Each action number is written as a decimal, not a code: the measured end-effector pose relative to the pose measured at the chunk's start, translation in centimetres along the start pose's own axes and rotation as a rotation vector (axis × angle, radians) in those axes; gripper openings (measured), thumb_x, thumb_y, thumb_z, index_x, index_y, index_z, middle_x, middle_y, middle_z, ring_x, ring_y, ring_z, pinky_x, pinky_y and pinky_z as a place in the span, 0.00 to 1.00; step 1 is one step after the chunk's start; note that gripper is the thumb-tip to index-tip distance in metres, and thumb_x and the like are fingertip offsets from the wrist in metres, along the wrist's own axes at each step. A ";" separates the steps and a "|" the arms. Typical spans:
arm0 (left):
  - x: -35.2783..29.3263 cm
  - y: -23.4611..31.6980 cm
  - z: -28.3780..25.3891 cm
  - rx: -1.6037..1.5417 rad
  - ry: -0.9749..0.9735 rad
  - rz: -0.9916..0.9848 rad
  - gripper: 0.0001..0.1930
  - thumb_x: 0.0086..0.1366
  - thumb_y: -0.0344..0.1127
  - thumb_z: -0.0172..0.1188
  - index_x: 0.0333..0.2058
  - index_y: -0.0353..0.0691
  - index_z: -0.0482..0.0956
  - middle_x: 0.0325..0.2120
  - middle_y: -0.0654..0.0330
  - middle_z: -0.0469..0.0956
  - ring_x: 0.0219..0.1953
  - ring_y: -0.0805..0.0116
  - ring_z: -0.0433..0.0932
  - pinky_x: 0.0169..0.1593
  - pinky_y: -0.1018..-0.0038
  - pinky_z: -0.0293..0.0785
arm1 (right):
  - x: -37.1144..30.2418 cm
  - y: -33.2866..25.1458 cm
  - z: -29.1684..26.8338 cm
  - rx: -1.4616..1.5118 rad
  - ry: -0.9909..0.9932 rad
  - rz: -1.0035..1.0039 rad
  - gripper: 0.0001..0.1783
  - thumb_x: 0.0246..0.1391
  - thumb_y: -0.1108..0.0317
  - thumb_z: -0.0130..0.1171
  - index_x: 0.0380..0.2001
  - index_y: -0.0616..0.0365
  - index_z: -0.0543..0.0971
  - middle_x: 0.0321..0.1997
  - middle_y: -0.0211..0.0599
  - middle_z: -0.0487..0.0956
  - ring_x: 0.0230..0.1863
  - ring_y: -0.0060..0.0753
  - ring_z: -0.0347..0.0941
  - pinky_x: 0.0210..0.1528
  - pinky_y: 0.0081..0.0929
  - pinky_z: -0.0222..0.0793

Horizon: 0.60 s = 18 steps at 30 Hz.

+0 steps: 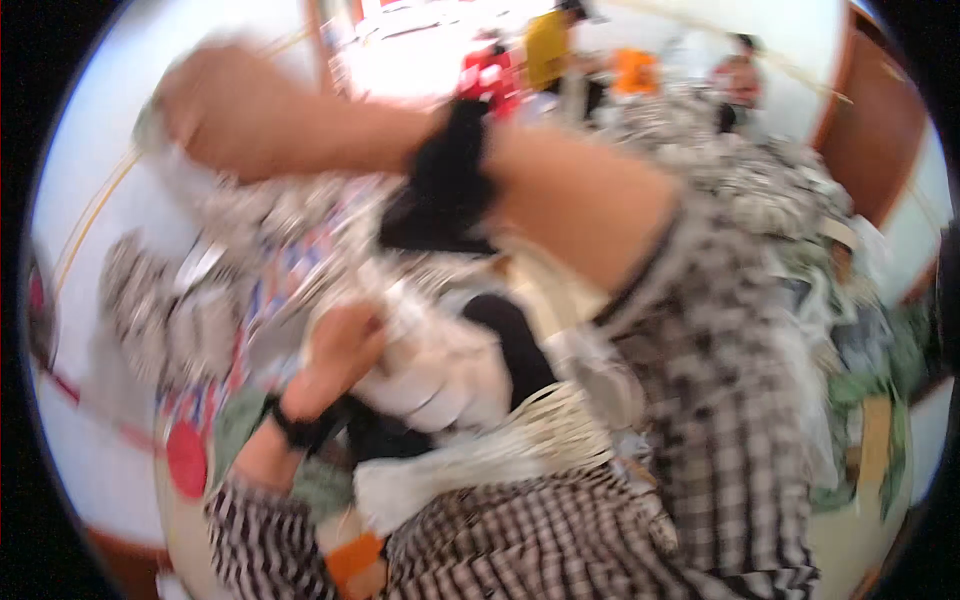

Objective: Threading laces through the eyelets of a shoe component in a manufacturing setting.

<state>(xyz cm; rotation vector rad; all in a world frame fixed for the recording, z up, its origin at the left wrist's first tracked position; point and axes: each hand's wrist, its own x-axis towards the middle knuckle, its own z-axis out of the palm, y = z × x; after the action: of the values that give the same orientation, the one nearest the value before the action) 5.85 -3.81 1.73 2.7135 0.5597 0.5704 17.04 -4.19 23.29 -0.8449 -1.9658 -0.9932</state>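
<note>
My left hand [345,345] is closed, fingers curled in, at the left edge of a heap of pale, overlapping rounded pieces [445,385] in front of me. Whitish material lies right beside its fingers, but what they hold is blurred. My right arm reaches across the view to the upper left, a black band around the forearm. At its end, my right hand [220,110] is smeared by motion, and its fingers cannot be made out. A bundle of cream strips [565,425] rests against my checked shirt, with a whitish sheet [400,490] beside it.
Grey-beige bundles [170,310] are piled at the left, on striped sheeting. A larger heap of similar bundles [760,190] fills the far right. Several people, one in yellow [547,50], are in the background. Green sacking [860,400] and a brown door [875,110] stand right.
</note>
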 end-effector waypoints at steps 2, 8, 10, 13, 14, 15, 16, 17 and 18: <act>0.1 -0.7 0.2 0.135 -0.055 0.004 0.07 0.46 0.33 0.54 0.21 0.35 0.77 0.19 0.44 0.75 0.25 0.45 0.76 0.31 0.54 0.70 | -1.2 -0.6 0.8 0.065 -0.045 0.168 0.09 0.35 0.66 0.55 0.14 0.60 0.79 0.19 0.47 0.77 0.23 0.50 0.76 0.30 0.41 0.73; 1.0 -1.3 -0.9 0.077 -0.238 -0.099 0.10 0.46 0.34 0.56 0.21 0.31 0.80 0.18 0.42 0.76 0.23 0.47 0.78 0.30 0.62 0.73 | -2.4 -2.7 -2.2 0.337 -0.014 0.355 0.09 0.41 0.71 0.54 0.15 0.66 0.77 0.18 0.56 0.75 0.26 0.58 0.75 0.33 0.46 0.70; 2.2 0.1 -1.5 -0.003 -0.407 -0.249 0.09 0.46 0.32 0.57 0.22 0.31 0.79 0.16 0.45 0.75 0.21 0.52 0.78 0.28 0.64 0.72 | -3.5 -1.7 -3.0 0.347 -0.055 0.363 0.10 0.44 0.72 0.52 0.17 0.68 0.77 0.18 0.57 0.74 0.25 0.59 0.74 0.34 0.46 0.69; 1.3 0.6 -1.9 -0.010 -0.285 -0.128 0.07 0.46 0.31 0.58 0.22 0.32 0.78 0.15 0.48 0.75 0.20 0.57 0.77 0.27 0.67 0.71 | -4.1 -1.4 -3.0 0.372 0.011 0.364 0.10 0.44 0.72 0.52 0.16 0.68 0.76 0.18 0.57 0.74 0.24 0.59 0.73 0.33 0.47 0.68; 1.4 -0.1 -1.5 -0.050 -0.288 -0.157 0.06 0.46 0.29 0.58 0.22 0.32 0.78 0.16 0.49 0.75 0.20 0.58 0.77 0.26 0.68 0.70 | -4.4 -1.2 -3.0 0.370 0.013 0.364 0.10 0.44 0.72 0.52 0.16 0.68 0.76 0.18 0.57 0.74 0.24 0.59 0.73 0.33 0.47 0.68; 1.4 -0.6 -1.3 -0.049 -0.288 -0.155 0.06 0.46 0.29 0.58 0.22 0.32 0.78 0.16 0.49 0.75 0.20 0.58 0.77 0.26 0.68 0.70 | -4.6 -1.0 -2.9 0.373 0.015 0.362 0.10 0.45 0.72 0.52 0.16 0.67 0.76 0.18 0.57 0.74 0.24 0.59 0.73 0.33 0.47 0.67; 1.4 -1.0 -1.1 -0.055 -0.279 -0.143 0.06 0.46 0.30 0.58 0.22 0.32 0.78 0.16 0.49 0.75 0.19 0.58 0.76 0.26 0.68 0.70 | -4.7 -0.9 -2.8 0.377 0.017 0.360 0.11 0.45 0.72 0.51 0.16 0.66 0.76 0.19 0.56 0.74 0.24 0.59 0.72 0.34 0.48 0.66; 1.5 -1.1 -0.9 -0.065 -0.272 -0.128 0.06 0.46 0.30 0.58 0.22 0.32 0.78 0.16 0.49 0.75 0.19 0.58 0.76 0.26 0.68 0.70 | -4.8 -0.9 -2.6 0.374 0.016 0.363 0.11 0.45 0.72 0.51 0.16 0.66 0.76 0.19 0.56 0.74 0.24 0.59 0.72 0.34 0.48 0.66; 1.7 -1.1 -0.9 -0.066 -0.274 -0.125 0.06 0.46 0.30 0.58 0.22 0.32 0.78 0.16 0.49 0.75 0.19 0.58 0.76 0.26 0.68 0.70 | -4.9 -0.9 -2.4 0.371 0.056 0.358 0.10 0.42 0.71 0.53 0.15 0.66 0.76 0.18 0.56 0.74 0.24 0.59 0.73 0.32 0.47 0.68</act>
<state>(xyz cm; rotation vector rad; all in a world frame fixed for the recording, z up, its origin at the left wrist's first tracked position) 6.57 -1.90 2.60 2.6116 0.6192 0.1770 19.53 -7.72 19.83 -0.9007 -1.7906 -0.4231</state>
